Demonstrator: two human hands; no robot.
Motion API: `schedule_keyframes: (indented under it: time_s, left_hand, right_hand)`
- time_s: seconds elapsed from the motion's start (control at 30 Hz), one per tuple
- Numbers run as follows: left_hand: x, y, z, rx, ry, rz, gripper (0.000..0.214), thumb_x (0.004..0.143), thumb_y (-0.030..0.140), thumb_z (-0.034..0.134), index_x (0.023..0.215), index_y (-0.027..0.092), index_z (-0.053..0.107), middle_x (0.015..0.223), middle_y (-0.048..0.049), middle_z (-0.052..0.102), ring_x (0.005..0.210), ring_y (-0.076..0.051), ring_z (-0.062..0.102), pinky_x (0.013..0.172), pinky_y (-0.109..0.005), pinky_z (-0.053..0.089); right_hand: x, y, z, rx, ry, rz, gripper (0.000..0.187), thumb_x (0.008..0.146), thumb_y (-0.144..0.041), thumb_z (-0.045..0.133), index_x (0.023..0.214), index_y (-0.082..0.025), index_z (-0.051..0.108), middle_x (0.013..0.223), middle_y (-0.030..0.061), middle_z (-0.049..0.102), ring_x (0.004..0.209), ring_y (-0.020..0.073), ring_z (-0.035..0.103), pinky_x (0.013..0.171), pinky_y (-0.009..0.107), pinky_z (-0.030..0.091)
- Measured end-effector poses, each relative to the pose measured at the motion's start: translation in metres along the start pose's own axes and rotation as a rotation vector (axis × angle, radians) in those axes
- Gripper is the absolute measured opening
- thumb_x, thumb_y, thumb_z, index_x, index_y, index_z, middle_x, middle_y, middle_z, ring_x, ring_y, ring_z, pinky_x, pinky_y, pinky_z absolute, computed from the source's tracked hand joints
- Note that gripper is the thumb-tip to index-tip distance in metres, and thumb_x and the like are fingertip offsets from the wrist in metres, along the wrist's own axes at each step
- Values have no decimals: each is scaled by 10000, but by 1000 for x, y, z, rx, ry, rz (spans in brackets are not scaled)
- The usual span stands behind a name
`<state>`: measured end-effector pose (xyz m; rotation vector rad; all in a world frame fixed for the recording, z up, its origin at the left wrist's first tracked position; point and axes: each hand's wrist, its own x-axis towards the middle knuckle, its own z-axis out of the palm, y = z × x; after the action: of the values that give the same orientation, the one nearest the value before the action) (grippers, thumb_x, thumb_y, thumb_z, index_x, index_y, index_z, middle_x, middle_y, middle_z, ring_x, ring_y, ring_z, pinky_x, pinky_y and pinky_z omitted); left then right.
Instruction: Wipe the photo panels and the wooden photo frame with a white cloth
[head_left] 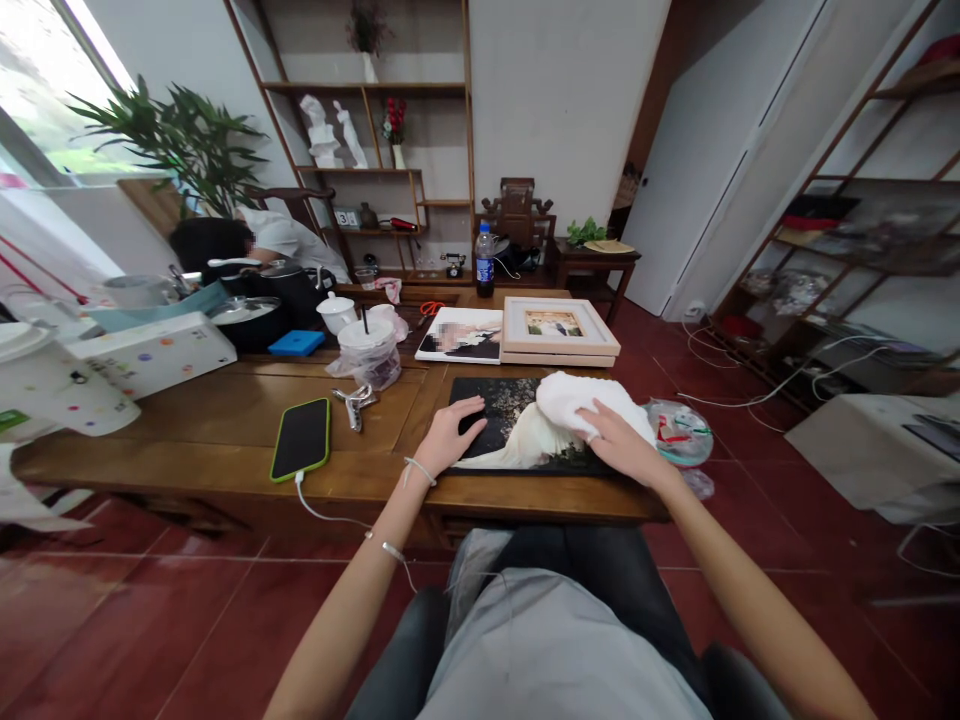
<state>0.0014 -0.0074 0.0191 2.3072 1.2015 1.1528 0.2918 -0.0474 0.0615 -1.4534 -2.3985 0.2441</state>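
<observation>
A dark photo panel (pixel 495 405) showing a flowing white dress lies flat near the table's front edge. At its left edge rests my left hand (pixel 455 432), fingers stretched out and thumb apart, holding nothing. My right hand (pixel 619 440) grips a bunched white cloth (pixel 574 395) and presses it onto the panel's right part. The cloth and that hand hide much of the panel's right side. Just behind the panel are a pale framed photo (pixel 559 325), stacked on another frame, and a white-edged photo panel (pixel 459 340).
A charging phone (pixel 301 440), a silver clamp-like tool (pixel 354 405) and a lidded plastic cup (pixel 367 345) stand to the left on the wooden table (pixel 217 410). Behind are a cola bottle (pixel 485 260) and orange scissors (pixel 431 308). A round plastic container (pixel 681 433) sits at the right edge. Another person (pixel 289 245) leans at far left.
</observation>
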Motion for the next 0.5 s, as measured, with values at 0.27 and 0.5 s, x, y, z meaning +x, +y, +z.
schedule_keyframes:
  time_s: [0.27, 0.5]
  left_hand:
    - [0, -2, 0, 20, -16, 10, 282, 828, 303, 512, 1037, 168, 645, 1145, -89, 624, 1096, -215, 560, 982, -402, 416]
    - [0, -1, -2, 42, -39, 25, 257, 836, 283, 504, 1026, 183, 645, 1055, -73, 666, 1006, -215, 603, 924, -386, 452]
  right_hand:
    - [104, -45, 9, 79, -84, -250, 278, 839, -154, 364, 993, -149, 596, 1078, 83, 626, 969, 226, 554, 869, 328, 373]
    - [151, -86, 29, 105, -166, -339, 242, 822, -172, 413, 954, -167, 616, 1060, 52, 637, 919, 215, 577, 795, 283, 401]
